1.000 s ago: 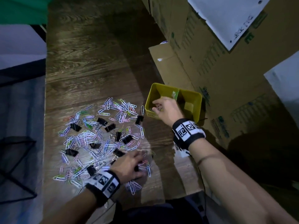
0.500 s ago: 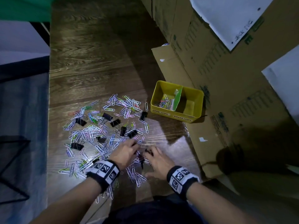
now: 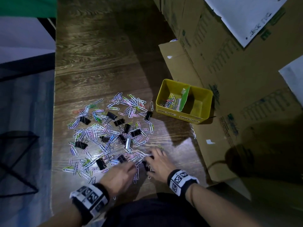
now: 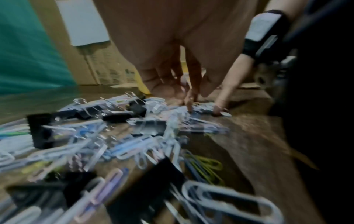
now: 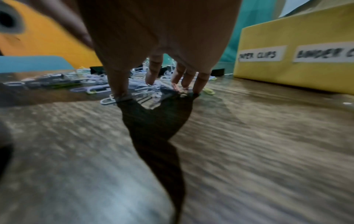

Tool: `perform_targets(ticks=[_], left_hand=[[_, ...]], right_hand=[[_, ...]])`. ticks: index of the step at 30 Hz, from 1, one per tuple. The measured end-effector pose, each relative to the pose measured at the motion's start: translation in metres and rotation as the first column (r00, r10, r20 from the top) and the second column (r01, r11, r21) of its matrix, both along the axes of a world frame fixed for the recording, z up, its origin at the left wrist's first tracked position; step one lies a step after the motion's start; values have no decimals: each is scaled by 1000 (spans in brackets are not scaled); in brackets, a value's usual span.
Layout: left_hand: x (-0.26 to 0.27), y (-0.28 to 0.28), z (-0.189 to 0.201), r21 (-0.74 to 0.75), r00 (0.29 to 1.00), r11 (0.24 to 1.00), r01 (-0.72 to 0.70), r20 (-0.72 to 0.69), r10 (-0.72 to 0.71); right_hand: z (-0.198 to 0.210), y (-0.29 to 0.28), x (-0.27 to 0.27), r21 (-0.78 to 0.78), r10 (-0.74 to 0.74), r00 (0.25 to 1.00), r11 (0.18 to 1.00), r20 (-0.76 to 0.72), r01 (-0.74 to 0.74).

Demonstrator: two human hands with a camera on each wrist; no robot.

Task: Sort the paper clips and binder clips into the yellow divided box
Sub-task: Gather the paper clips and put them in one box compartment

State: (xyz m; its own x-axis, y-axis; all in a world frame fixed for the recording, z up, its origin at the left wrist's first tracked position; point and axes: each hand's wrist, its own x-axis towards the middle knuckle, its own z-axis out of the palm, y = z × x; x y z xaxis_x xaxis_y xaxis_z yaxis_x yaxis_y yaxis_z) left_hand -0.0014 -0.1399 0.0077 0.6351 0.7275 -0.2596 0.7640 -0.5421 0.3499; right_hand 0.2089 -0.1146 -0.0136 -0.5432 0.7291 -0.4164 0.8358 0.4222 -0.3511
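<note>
Coloured paper clips (image 3: 100, 131) and black binder clips (image 3: 148, 115) lie mixed in a pile on the wooden table. The yellow divided box (image 3: 165, 110) stands to the pile's right; several paper clips lie in its left compartment beside a green divider (image 3: 184, 99). My left hand (image 3: 131, 167) lies at the pile's near edge, fingers reaching down onto clips (image 4: 188, 104). My right hand (image 3: 152, 158) is beside it, fingers spread, tips pressing on clips and table (image 5: 157, 87). A binder clip (image 3: 146, 166) lies between the hands. The box's labelled front (image 5: 287, 72) is to the right.
Big cardboard boxes (image 3: 237, 79) rise right of and behind the yellow box, with a flat flap (image 3: 213, 145) lying on the table. The table's left edge (image 3: 54, 128) drops off to a blue floor. Bare wood (image 3: 98, 54) lies beyond the pile.
My right hand left the box's left compartment and came back to the pile's near edge beside the left hand. My left hand shifted slightly toward me.
</note>
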Motion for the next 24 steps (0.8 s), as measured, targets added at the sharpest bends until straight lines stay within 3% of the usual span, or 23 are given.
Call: perform_targets(ticks=[3,6,9,11,16,20,24], left_hand=[[6,-20,-23,-38,993,999,34,-108,-38],[27,-14,-34,-2,997,999,35,-61,-35],[48,2,-27,-22,999,999,30,-42,-31],[56,13,-13,-33,993,999,-19,-120,15],[60,24,-9,-159,967,984,-85,-251,43],[64,27,-9,-172,984,984,-55,-175,25],[56,31,-15,-198,990,971,-136,18,142]], right_hand=[[7,6,24,-2,-103,995,995,-12,103],[11,5,34,24,-196,980,980,33,195],[8,-3,30,17,-239,965,971,108,238],[6,-6,26,1,-265,954,964,137,267],[2,-6,21,-122,-368,930,923,0,365],[4,-4,24,-147,-425,901,900,-85,410],[6,1,27,-153,-434,895,896,-101,417]])
